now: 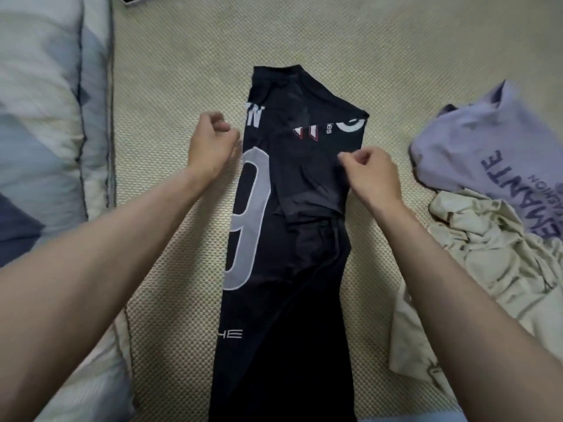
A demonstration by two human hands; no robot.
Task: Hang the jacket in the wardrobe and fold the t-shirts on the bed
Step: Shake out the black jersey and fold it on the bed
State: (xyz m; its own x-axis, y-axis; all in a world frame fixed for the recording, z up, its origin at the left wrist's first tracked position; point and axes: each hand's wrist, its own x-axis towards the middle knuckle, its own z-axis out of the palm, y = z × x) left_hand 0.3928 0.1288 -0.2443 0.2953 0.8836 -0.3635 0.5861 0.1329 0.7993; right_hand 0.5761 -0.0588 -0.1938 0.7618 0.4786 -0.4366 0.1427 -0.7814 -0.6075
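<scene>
A black t-shirt [289,239] is seen laid lengthwise down the centre of the frame on a woven beige bed mat [396,56], its sides already turned inward to form a long narrow strip, collar toward the top of the frame. A large grey numeral and white lettering are shown on its left half, with small red-and-white marks near the upper right. The fabric is judged thin, light and slippery, likely to slide or spring open unless flattened; the doubled side edges or the hem at the bottom of the frame would be the soundest places to take hold for the next fold. The left hand [213,144] is held at the shirt's left edge with fingers curled; whether cloth is pinched cannot be told. The right hand [373,175] is seen pinching the folded right edge between thumb and fingertips. At the right of the frame a lilac t-shirt [493,147] and a crumpled cream t-shirt [493,263] are left unfolded. A patterned quilt [45,117] is seen along the left edge. No jacket or wardrobe is shown
</scene>
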